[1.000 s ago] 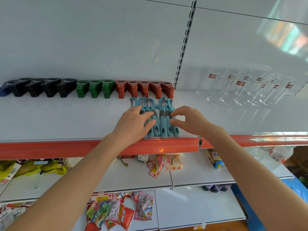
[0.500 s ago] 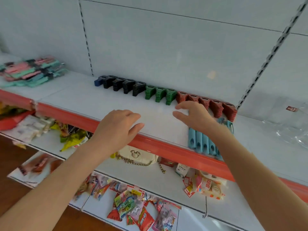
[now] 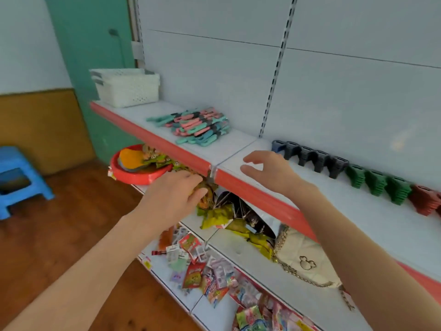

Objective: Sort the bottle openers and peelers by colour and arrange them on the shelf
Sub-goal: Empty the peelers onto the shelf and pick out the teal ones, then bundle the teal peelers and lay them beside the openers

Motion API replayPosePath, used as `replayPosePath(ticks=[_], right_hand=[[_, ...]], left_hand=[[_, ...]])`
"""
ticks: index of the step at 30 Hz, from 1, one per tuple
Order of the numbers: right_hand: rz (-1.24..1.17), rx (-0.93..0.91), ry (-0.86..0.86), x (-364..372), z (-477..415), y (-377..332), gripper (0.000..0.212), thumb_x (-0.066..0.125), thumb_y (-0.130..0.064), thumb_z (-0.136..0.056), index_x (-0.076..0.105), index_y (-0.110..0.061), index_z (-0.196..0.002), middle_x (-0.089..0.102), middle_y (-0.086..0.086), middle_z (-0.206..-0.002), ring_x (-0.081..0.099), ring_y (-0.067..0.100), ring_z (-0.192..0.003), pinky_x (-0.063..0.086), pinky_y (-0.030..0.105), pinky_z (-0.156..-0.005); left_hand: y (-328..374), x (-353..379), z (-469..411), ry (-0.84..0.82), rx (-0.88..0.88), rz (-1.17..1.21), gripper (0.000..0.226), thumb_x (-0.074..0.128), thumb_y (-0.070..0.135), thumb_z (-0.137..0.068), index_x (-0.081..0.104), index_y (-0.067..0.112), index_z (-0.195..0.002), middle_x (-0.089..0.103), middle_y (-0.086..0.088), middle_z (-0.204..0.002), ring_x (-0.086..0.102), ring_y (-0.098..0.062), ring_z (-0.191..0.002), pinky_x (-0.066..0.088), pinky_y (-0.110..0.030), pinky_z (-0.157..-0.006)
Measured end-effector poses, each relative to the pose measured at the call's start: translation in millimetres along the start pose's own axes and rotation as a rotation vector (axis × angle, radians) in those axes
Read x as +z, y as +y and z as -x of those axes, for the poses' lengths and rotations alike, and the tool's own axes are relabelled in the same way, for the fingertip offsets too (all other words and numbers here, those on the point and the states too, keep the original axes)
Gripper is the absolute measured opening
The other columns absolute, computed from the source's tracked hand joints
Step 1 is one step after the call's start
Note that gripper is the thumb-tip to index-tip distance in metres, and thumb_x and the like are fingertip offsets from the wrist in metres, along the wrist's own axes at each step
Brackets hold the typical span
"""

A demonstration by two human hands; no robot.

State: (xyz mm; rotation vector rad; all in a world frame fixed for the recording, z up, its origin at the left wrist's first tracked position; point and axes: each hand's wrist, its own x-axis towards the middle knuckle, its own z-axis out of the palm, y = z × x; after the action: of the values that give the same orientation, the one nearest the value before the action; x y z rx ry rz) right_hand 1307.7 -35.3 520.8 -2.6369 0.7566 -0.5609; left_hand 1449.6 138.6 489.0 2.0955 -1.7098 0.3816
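White shelf (image 3: 353,211) under right hand (image 3: 269,173), fingers (image 3: 253,156) spread (left hand (image 3: 171,194) loosely curled).

Left hand (image 3: 174,194) and right hand (image 3: 269,173) outstretched, fingers loosely spread, both empty

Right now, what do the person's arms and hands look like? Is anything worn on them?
The left forearm and right forearm are bare, with no sleeves in view. The left hand and right hand wear no gloves, and no ring, watch or bracelet shows.

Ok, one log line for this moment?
left hand open, empty | right hand open, over shelf | peeler pile mixed colours | bottle openers in colour row
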Motion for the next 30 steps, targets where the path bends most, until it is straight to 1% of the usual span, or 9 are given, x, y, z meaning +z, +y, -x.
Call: replayPosePath(ticks=[2,8,13,16,21,23,25,28,30], right_hand=[[-0.026,-0.026,0.009,18,-24,-25,0.032,0.055,-0.027,-0.091,0.060,-0.009,-0.117,0.060,0.003,-0.122,0.054,0.018,-0.112,0.034,0.019,-0.086],[-0.047,-0.020,-0.031,56,-81,-66,0.035,0.055,-0.027,-0.092,0.059,-0.008,-0.120,0.059,0.004,-0.124,0.055,0.017,-0.112,0.036,0.019,-0.088],[-0.024,0.009,-0.030,79,-132,-74,0.029,0.055,-0.022,-0.091,0.063,-0.003,-0.111,0.063,0.010,-0.114,0.058,0.024,-0.106,0.043,0.032,-0.093],[-0.020,0.075,0.001,90,-164,-62,0.027,0.055,-0.020,-0.090,0.064,0.003,-0.102,0.065,0.016,-0.106,0.059,0.029,-0.100,0.044,0.041,-0.092],[-0.031,0.177,0.049,103,-220,-36,0.028,0.055,-0.019,-0.089,0.063,0.006,-0.100,0.066,0.020,-0.103,0.059,0.032,-0.100,0.045,0.042,-0.090],[-0.009,0.195,0.067,103,-243,-28,0.024,0.054,-0.019,-0.089,0.066,-0.002,-0.101,0.067,0.013,-0.103,0.060,0.026,-0.100,0.046,0.034,-0.089],[0.018,0.219,0.088,103,-263,-20,0.022,0.054,-0.021,-0.089,0.067,-0.006,-0.101,0.067,0.009,-0.101,0.059,0.023,-0.095,0.045,0.031,-0.085],[0.055,0.279,0.091,106,-279,-7,0.023,0.053,-0.020,-0.088,0.064,0.001,-0.090,0.062,0.014,-0.083,0.051,0.021,-0.077,0.044,0.033,-0.073],[0.070,0.324,0.104,107,-282,1,0.020,0.054,-0.019,-0.088,0.065,-0.002,-0.089,0.059,0.008,-0.079,0.052,0.021,-0.078,0.039,0.027,-0.067]], left_hand=[[-34,-7,3,0.020,-0.003,-0.015,0.053,0.031,0.047,-0.089,0.066,0.012,-0.108,0.067,-0.007,-0.097,0.062,-0.027,-0.088,0.049,-0.036,-0.067],[-110,-12,1,0.062,-0.061,0.003,0.033,0.048,0.034,-0.093,0.064,0.012,-0.112,0.067,-0.007,-0.100,0.063,-0.025,-0.090,0.049,-0.034,-0.066],[-158,1,-19,0.079,-0.077,-0.009,0.035,0.047,0.035,-0.090,0.067,0.010,-0.102,0.068,-0.009,-0.092,0.065,-0.027,-0.083,0.051,-0.036,-0.058],[-182,12,-40,0.077,-0.096,0.011,0.033,0.045,0.035,-0.094,0.064,0.010,-0.105,0.066,-0.009,-0.096,0.061,-0.025,-0.088,0.049,-0.037,-0.064],[-230,41,-95,0.024,-0.086,0.062,0.031,0.044,0.036,-0.094,0.062,0.016,-0.109,0.065,-0.002,-0.102,0.059,-0.019,-0.094,0.051,-0.038,-0.074],[-247,50,-122,-0.007,-0.106,0.052,0.031,0.043,0.035,-0.094,0.062,0.014,-0.107,0.064,-0.004,-0.100,0.059,-0.021,-0.094,0.050,-0.039,-0.075],[-261,55,-146,-0.022,-0.119,0.045,0.032,0.042,0.033,-0.095,0.061,0.011,-0.108,0.062,-0.007,-0.100,0.058,-0.025,-0.093,0.049,-0.040,-0.077],[-282,61,-177,-0.012,-0.144,0.078,0.030,0.044,0.027,-0.095,0.061,0.008,-0.110,0.062,-0.011,-0.104,0.057,-0.028,-0.094,0.047,-0.042,-0.079],[-294,68,-197,-0.017,-0.152,0.132,0.028,0.046,0.023,-0.094,0.062,0.006,-0.109,0.062,-0.014,-0.106,0.057,-0.031,-0.098,0.046,-0.043,-0.082]])
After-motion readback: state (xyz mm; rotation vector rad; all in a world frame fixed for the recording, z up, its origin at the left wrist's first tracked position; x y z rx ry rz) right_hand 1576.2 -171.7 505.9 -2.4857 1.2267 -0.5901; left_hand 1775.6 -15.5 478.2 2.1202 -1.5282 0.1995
